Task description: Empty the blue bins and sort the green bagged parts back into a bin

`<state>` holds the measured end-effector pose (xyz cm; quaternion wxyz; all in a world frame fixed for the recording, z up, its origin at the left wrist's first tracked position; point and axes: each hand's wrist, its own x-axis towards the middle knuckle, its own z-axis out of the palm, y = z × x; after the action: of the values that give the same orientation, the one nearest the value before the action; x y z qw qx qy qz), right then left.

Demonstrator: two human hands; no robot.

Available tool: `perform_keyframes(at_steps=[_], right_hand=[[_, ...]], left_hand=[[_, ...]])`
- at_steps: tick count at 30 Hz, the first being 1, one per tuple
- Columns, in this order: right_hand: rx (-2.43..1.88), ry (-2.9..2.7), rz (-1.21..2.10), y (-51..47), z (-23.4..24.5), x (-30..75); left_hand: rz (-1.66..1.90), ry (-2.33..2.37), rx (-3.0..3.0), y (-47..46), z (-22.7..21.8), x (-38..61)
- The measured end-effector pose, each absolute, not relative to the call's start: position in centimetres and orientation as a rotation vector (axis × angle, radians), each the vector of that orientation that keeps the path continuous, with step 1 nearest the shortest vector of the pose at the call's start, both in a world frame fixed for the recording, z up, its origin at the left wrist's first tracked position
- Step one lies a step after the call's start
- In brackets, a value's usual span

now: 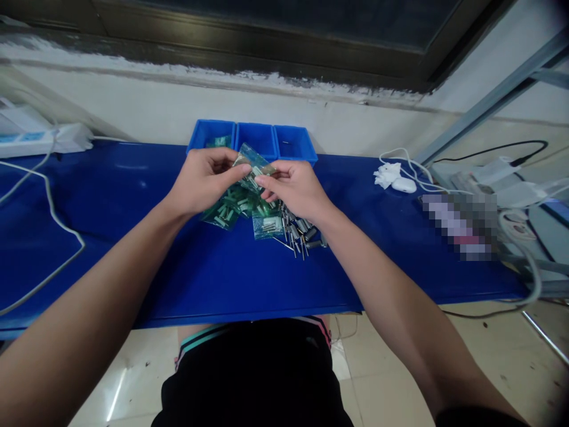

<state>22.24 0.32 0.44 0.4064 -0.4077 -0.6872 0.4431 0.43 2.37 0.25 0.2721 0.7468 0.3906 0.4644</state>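
Observation:
Between my two hands is a small clear greenish plastic bag with pale and metallic pieces in it. My left hand pinches the bag's left side between thumb and fingers. On the other side my right hand is closed on the bag, fingertips near its lower right. Under the hands lie several similar bags holding light-coloured cylindrical pieces. A loose heap of small metal parts with thin shafts lies beside them, partly hidden by my right hand. What exactly these parts are I cannot tell.
Three joined blue bins stand against the wall; the left one holds a greenish bag. A white power strip and cable lie at the left of the blue table. Crumpled tissue and a white case lie right, near a metal frame.

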Motion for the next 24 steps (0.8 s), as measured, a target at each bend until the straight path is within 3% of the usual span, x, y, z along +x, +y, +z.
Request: perform_keyframes(at_steps=[12,24], right_hand=[[-1.075,-1.796,1.052,0.14,0.55,22.15],[-1.039,-1.715,1.031,0.23,0.23,21.95]], left_hand=[[1.05,1.04,2.046,1.98,0.75,0.28],[1.154,1.094,2.092,1.86,0.8,0.02]])
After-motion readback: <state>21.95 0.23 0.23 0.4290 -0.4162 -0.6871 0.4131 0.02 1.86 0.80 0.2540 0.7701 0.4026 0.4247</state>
